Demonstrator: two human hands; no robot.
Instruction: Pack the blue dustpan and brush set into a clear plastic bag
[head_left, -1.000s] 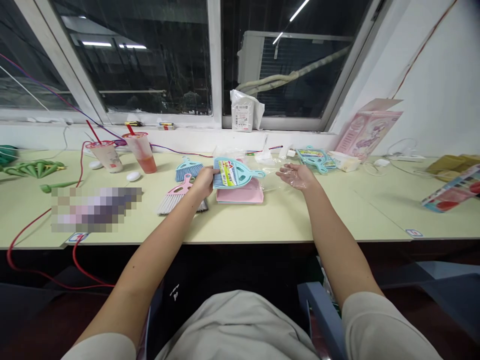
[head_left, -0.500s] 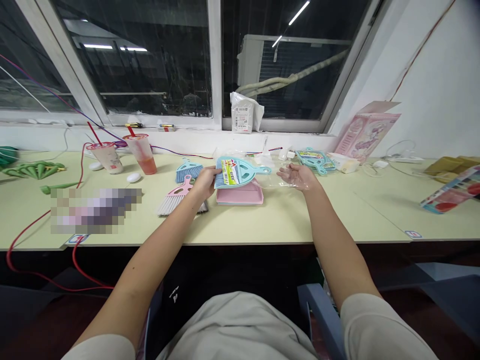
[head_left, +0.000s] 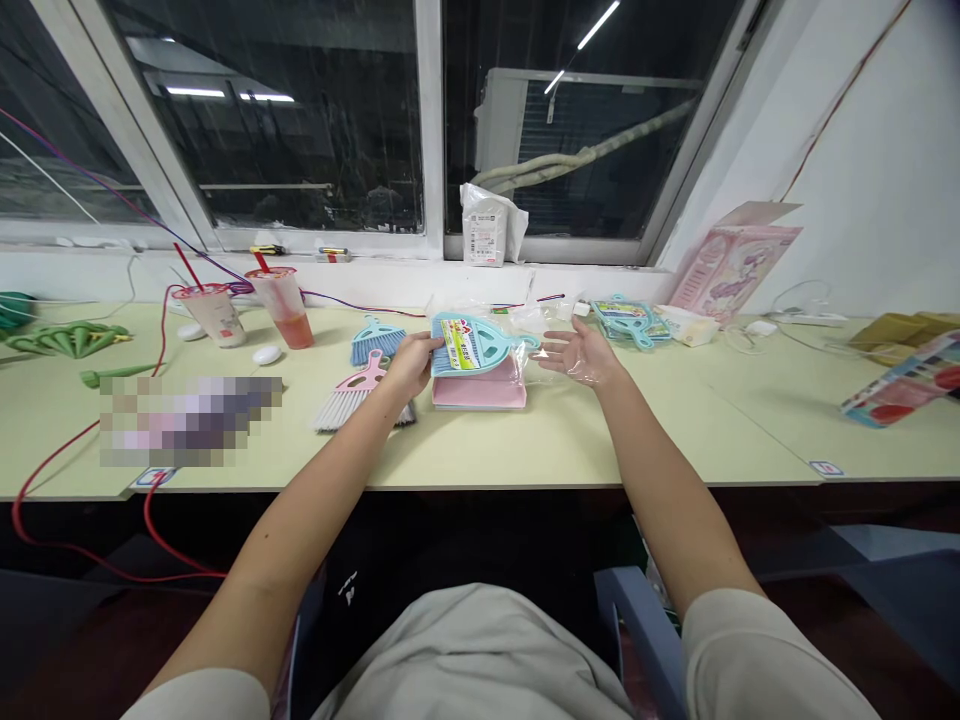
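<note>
My left hand (head_left: 413, 364) is closed on the left edge of a light-blue dustpan and brush set (head_left: 491, 345) with a bright printed label, held above the table. Clear plastic bag film (head_left: 555, 370) lies about the set's handle and against my right hand (head_left: 581, 355). That hand is open, its fingers stretched toward the handle. Below the set sits a pink dustpan (head_left: 480, 391). Beside my left hand lie a blue brush (head_left: 375, 341) and a pink brush (head_left: 360, 390) with pale bristles. A dark-bristled brush is partly hidden under my left forearm.
More light-blue packed sets (head_left: 631, 322) lie to the right at the back, near a pink box (head_left: 739, 262). Two drink cups (head_left: 283, 310) with red straws stand at left. A red cable (head_left: 56, 440) hangs over the front edge. Green pieces (head_left: 71, 341) lie far left.
My right hand has moved left, closer to the set's handle, its fingers spreading as the plastic film gathers leftward. My left hand and the dustpan and brush set have barely moved.
</note>
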